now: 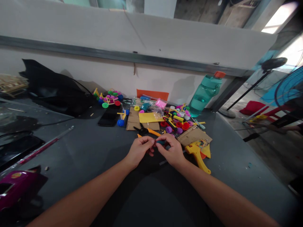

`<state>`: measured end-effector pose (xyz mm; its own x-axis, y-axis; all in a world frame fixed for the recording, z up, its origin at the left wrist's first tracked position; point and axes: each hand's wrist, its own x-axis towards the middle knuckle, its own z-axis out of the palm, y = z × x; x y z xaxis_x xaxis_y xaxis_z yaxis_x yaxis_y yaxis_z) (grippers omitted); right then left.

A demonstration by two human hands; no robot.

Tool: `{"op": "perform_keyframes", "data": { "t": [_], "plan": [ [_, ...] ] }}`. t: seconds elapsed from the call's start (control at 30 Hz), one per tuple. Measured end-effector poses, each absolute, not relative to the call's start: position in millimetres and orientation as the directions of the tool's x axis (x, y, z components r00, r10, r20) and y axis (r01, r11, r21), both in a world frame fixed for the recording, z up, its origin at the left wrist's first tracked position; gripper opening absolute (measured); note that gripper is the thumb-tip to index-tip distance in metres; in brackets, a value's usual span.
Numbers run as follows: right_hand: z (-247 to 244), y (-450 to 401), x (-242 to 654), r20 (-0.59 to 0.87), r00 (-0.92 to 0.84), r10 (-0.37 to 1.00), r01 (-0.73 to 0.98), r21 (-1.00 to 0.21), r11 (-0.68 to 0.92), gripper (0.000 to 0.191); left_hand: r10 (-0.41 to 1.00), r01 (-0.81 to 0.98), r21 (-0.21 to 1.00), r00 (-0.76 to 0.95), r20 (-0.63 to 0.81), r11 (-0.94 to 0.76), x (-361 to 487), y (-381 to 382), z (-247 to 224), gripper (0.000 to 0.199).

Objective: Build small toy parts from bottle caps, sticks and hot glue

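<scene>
My right hand (172,150) is closed on a small teal piece (161,142), possibly a plastic cap, mostly hidden by the fingers. My left hand (140,150) pinches thumb and fingers together right beside it; whatever lies between those fingertips is too small to make out. Both hands meet low over the dark table. Just beyond them lie orange-handled pliers (153,131) with black jaws. A yellow hot glue gun (197,154) rests to the right of my right hand, by a piece of cardboard (193,136).
Colourful bottle caps (186,126) lie heaped behind the hands, near a cardboard sheet (131,121) and yellow paper (150,117). Further off are a teal water bottle (204,94), a phone (107,117) and a black bag (54,88). A purple glue gun (17,186) lies left.
</scene>
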<state>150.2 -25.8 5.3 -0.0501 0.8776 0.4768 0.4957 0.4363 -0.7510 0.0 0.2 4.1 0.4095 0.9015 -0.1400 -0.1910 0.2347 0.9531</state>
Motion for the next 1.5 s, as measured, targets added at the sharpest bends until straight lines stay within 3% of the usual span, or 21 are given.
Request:
{"op": "perform_keyframes", "data": {
  "t": [0.37, 1.5],
  "plan": [
    [8.6, -26.5, 151.0, 0.512, -0.077, 0.855, 0.528, -0.707, 0.471, 0.008, 0.901, -0.196, 0.955, 0.414, -0.127, 0.224, -0.2, 0.2, 3.9, 0.022],
    [6.2, -26.4, 152.8, 0.515, -0.048, 0.856, 0.484, -0.737, 0.471, 0.01, 0.902, -0.174, 0.961, 0.413, -0.125, 0.213, -0.5, -0.5, 6.1, 0.022]
  ]
}}
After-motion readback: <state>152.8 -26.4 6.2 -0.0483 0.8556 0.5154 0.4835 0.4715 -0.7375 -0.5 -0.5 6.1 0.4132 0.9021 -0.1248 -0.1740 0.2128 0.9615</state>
